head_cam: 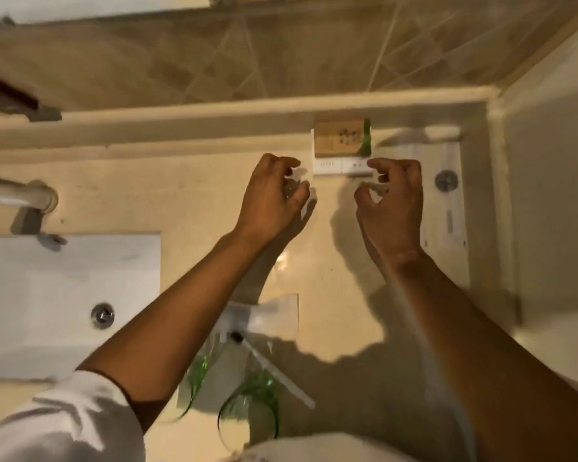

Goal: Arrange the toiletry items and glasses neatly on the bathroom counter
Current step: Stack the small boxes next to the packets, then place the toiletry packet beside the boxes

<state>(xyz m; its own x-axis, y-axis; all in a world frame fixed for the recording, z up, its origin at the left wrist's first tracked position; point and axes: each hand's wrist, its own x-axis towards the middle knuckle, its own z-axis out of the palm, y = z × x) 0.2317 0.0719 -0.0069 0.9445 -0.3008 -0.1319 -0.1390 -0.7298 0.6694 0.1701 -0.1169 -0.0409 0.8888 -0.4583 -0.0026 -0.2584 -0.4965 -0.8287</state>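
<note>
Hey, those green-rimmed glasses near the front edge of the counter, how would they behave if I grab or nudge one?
The green-rimmed glasses look like thin clear glass, so probably fragile and somewhat slippery to grip. They stand close to the counter's front edge, beside clear plastic packets, so a sideways nudge might tip one off. Blur hides whether they have stems; lifting straight up seems safer than sliding.

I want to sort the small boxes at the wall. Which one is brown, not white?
The brown box against the wall ledge, farthest from the hands. The two white boxes lie side by side just in front of it.
</note>
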